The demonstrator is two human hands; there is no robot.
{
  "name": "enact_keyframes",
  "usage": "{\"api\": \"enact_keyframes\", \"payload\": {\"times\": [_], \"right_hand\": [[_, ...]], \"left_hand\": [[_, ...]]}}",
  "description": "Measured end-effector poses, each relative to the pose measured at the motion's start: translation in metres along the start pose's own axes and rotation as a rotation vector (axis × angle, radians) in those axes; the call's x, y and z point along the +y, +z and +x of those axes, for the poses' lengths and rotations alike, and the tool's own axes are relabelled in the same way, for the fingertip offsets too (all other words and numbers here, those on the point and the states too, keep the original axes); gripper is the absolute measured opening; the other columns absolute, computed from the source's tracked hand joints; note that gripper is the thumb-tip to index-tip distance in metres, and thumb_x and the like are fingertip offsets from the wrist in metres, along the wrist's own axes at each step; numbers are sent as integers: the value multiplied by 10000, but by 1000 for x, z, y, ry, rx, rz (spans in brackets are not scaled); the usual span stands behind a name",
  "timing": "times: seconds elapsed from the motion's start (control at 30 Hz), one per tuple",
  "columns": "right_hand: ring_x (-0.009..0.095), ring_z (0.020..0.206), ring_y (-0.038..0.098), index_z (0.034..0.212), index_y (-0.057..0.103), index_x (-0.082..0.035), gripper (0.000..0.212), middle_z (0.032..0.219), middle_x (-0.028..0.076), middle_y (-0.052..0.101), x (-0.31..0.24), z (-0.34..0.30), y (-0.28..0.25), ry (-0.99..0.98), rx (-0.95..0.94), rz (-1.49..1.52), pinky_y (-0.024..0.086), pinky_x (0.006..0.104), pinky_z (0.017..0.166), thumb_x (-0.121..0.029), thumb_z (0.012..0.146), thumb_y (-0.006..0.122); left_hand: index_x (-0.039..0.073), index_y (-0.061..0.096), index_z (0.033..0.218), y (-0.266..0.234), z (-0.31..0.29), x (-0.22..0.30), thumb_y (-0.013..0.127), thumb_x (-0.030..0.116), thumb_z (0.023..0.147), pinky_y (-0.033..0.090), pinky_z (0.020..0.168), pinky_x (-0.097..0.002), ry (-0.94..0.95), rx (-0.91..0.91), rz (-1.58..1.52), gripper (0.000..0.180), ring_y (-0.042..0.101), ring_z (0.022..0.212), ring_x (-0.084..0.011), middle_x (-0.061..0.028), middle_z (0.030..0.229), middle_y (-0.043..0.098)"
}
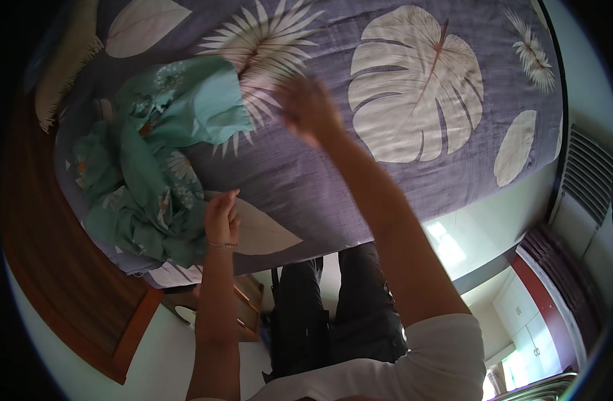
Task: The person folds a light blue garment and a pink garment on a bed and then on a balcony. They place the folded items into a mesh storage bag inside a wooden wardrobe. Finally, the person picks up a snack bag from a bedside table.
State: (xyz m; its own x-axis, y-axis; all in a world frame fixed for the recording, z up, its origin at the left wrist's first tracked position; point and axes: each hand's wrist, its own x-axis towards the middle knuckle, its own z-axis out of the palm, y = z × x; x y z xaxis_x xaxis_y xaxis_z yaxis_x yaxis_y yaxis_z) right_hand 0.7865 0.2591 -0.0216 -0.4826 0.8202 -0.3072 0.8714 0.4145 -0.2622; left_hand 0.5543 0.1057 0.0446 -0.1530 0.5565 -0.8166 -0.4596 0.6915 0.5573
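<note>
A crumpled green cloth (146, 160) printed with white daisies lies heaped on the left part of the bed. Just right of its lower edge is my left hand (223, 217), its fingers curled in and nothing visible inside them; a thin bracelet circles the wrist. Farther out and to the right, my right hand (306, 110) hovers over the bed sheet (300, 180), smeared by motion, so its fingers cannot be made out. Between that hand and the cloth's right end there is a small gap. The sheet is purple-grey with large pale leaves.
A brown wooden headboard (66, 254) borders the bed on the left, with a fringed beige fabric (69, 73) at the upper left. A small wooden nightstand (250, 307) stands below. To the right are a radiator (585, 175) and a dark curtain (567, 267).
</note>
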Motion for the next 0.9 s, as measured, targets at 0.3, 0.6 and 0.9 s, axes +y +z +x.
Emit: {"api": "enact_keyframes", "payload": {"times": [0.3,0.6,0.9], "right_hand": [[239,1301,188,1336,207,-5,633,1404,139,199,258,-149,18,813,436,-151,159,338,1062,-337,838,414],[311,1291,193,1338,173,24,596,1403,179,174,273,-216,21,826,398,-181,167,376,1059,-265,851,359],[317,1298,175,1331,178,43,598,1398,193,179,282,-179,35,829,442,-182,157,377,1060,-231,841,384]], "left_hand": [[30,602,861,160,93,32,627,114,789,166,357,-185,-68,-153,45,114,217,415,-19,55,647,513],[84,587,770,188,208,94,650,86,727,167,300,-186,-63,191,-232,76,273,367,-41,40,672,558],[72,586,710,185,228,88,614,23,708,168,300,-198,-221,238,-338,57,246,354,-68,20,605,539]]}}
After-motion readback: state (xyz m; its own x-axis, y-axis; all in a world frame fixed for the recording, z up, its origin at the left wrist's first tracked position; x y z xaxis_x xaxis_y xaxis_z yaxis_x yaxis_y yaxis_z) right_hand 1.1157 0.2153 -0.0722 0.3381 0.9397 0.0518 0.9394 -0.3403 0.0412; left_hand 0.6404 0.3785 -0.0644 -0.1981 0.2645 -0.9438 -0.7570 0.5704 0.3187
